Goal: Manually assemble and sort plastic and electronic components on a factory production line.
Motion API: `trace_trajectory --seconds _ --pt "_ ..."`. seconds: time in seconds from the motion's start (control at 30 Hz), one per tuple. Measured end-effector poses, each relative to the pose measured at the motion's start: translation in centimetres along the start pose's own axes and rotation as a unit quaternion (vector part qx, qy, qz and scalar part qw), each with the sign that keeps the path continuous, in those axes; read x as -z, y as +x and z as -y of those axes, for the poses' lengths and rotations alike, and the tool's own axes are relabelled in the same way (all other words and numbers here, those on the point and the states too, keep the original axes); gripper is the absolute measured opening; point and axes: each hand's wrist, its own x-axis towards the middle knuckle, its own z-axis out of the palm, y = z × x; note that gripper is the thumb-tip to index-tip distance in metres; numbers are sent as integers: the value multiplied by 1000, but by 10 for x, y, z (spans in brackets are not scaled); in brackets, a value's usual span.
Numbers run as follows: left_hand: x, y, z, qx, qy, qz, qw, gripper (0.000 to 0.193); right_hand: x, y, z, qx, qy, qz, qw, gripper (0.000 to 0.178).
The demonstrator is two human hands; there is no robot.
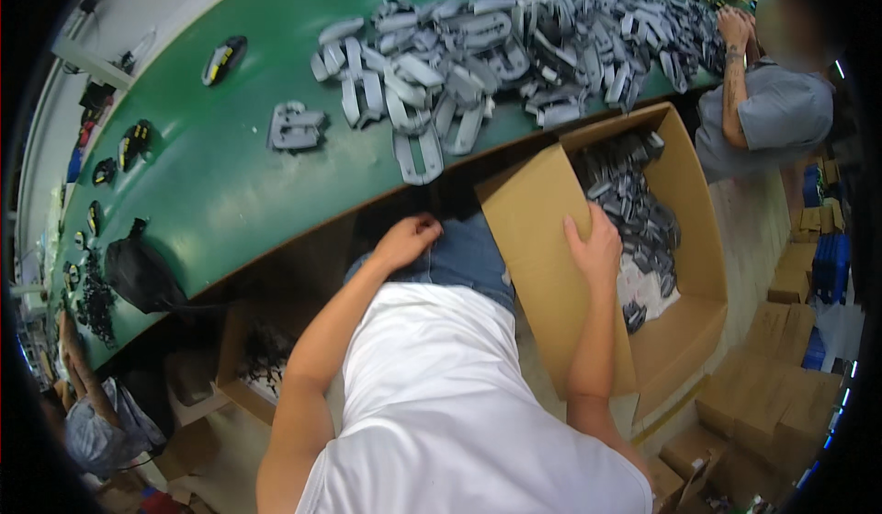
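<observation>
My right hand [595, 241] grips the edge of a large open cardboard box [537, 238], thumb on the side facing me and fingers over the rim. Inside the box lie many grey and black plastic parts [634, 202], with a white sheet [643, 284] partly under them. My left hand [411, 241] is over my lap, fingers curled in; whether anything is inside them is hidden. In front of me, a big heap of grey plastic parts [478, 45] covers the far middle and right of the green table [220, 192]. One grey part [419, 154] rests at the table's near edge.
A separate grey part [296, 128] and several black-and-yellow pieces [223, 60] are on the table's left side, near a black bag [142, 271]. Other people work at right [767, 110] and far left [106, 427]. Cardboard boxes [772, 404] stand on the right.
</observation>
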Motion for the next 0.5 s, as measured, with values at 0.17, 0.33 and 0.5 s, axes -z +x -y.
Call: trace_trajectory --seconds 0.17,0.33,0.5 --pt "9 5 2 -26 -6 -5 1000 20 4 11 11 -25 1 18 1000 40" --pt "12 5 -8 11 -45 8 999 21 -2 14 4 -16 -17 -8 1000 38" --pt "11 -3 -17 43 -95 17 994 22 2 10 4 -36 -19 -1 999 38"
